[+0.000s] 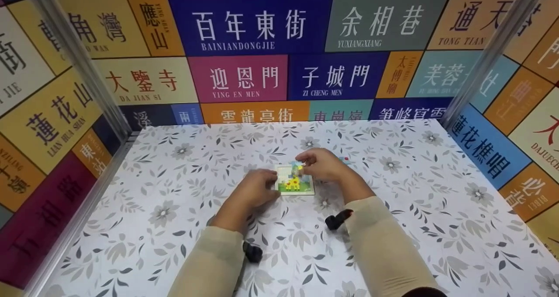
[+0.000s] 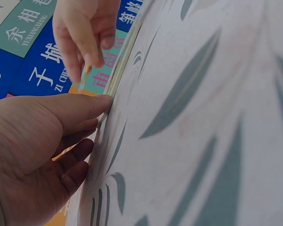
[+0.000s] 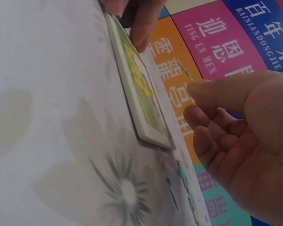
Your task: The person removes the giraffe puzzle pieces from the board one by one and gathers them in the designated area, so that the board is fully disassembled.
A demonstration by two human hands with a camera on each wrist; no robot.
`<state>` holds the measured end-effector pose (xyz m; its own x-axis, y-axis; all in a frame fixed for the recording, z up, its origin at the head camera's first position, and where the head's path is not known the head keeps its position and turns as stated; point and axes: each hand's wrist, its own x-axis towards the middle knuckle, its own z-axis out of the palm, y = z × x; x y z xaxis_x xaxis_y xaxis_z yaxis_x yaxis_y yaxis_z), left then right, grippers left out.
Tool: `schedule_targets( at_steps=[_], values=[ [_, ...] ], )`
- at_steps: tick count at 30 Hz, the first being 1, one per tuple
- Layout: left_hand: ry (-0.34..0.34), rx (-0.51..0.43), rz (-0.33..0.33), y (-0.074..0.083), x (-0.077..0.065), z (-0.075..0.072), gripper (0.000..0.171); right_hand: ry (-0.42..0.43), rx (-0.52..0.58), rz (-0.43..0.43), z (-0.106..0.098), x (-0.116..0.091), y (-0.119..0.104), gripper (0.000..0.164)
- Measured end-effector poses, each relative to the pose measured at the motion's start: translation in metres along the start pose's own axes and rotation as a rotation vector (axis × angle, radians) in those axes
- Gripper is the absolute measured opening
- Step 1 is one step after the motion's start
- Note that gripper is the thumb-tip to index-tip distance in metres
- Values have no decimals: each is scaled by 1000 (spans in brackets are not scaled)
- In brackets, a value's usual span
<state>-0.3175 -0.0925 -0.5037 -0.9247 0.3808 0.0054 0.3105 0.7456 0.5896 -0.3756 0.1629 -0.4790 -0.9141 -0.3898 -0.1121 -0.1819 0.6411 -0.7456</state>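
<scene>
A small square puzzle board (image 1: 307, 191) with a pale rim and a green and yellow picture lies flat on the patterned cloth. My left hand (image 1: 257, 187) grips its left edge; in the left wrist view the thumb (image 2: 92, 106) presses on the board's edge. Over the board's upper right part is my right hand (image 1: 324, 164). Between thumb and fingertips it pinches a thin puzzle piece (image 3: 185, 71), seen nearly edge-on in the right wrist view and held off the board. The piece's printed face is hard to make out.
Behind the right hand, more small colourful pieces (image 1: 346, 159) lie on the cloth, partly hidden. The flower-patterned cloth (image 1: 166, 244) covers the table. Panels with large printed characters (image 1: 249, 24) stand at the back and both sides.
</scene>
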Motion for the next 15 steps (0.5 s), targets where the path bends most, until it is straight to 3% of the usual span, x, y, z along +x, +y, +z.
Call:
schedule_targets(
  at_steps=[8, 15],
  values=[
    [10, -22, -31, 1, -1, 1, 50, 62, 45, 59, -36, -12, 28, 42],
    [-7, -18, -40, 2, -2, 0, 52, 53, -7, 75, -42, -18, 51, 40]
  ],
)
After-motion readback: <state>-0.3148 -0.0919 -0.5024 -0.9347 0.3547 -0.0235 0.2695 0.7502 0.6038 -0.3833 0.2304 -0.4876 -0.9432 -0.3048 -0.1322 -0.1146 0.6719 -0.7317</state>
